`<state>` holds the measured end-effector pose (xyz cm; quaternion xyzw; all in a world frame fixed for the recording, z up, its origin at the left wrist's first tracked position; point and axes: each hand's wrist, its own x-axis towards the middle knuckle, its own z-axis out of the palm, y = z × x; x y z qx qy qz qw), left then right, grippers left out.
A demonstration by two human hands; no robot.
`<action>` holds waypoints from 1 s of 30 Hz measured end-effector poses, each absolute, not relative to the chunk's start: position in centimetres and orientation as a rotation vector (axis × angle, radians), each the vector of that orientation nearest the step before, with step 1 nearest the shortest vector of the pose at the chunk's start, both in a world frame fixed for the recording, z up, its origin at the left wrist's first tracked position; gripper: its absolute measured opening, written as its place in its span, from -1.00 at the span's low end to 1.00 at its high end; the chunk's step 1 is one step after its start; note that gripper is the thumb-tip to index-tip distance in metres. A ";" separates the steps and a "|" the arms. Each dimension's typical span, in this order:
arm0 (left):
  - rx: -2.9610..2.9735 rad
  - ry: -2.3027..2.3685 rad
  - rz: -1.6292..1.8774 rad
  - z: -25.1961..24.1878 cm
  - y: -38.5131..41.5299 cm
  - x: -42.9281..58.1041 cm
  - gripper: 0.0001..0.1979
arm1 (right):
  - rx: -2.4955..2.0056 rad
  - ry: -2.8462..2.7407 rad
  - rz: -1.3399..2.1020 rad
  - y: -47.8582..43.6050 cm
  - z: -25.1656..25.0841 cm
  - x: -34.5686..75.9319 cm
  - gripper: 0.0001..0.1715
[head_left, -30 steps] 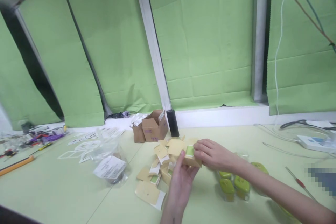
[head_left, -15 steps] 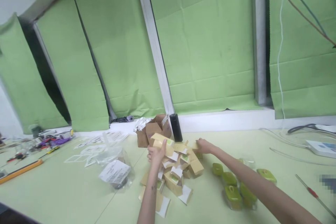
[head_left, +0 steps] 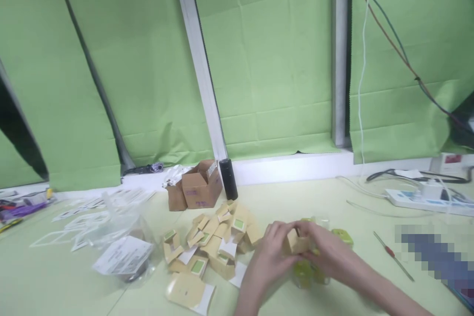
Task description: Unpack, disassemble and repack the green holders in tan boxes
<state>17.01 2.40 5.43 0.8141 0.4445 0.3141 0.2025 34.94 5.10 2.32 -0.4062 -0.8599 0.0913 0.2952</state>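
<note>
Between my left hand (head_left: 272,252) and my right hand (head_left: 324,244) is a small tan cardboard box (head_left: 295,243). The fingers of both hands are closed around its sides, and its top looks open. Just below and behind my right hand are several green-lidded clear containers (head_left: 303,272), partly covered by my hands. A pile of tan folding boxes (head_left: 213,239) with white flaps and green labels lies to the left of my left hand. One flattened box (head_left: 187,291) rests at the pile's near edge.
Behind the pile stand an open brown carton (head_left: 200,192) and a black cylinder (head_left: 228,179). A clear plastic bag (head_left: 126,256) with a white label lies at the left, near white paper frames (head_left: 89,222). At the right are a red-handled thin tool (head_left: 390,252) and a white power strip (head_left: 411,199).
My left hand has let go of the box it held over the pile. Both hands have come together at the right around one small box. The view has turned right.
</note>
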 end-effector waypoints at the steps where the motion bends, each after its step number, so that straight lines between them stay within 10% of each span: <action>1: 2.282 1.250 0.875 5.2 1.9 17.3 -0.44 | -1.017 -2.266 0.151 4.0 1.8 35.4 -0.65; 16: 2.776 1.148 0.908 2.4 -2.7 16.5 -0.53 | -0.978 -2.381 0.044 -0.2 3.0 34.2 -0.89; 22: 1.659 1.663 1.204 0.7 -4.8 12.6 -0.55 | -1.013 -2.007 0.763 0.8 3.4 34.3 -0.76; 30: 0.383 1.191 1.652 0.6 -5.7 10.8 -0.49 | -1.041 -2.331 0.352 2.8 -0.1 31.0 -0.78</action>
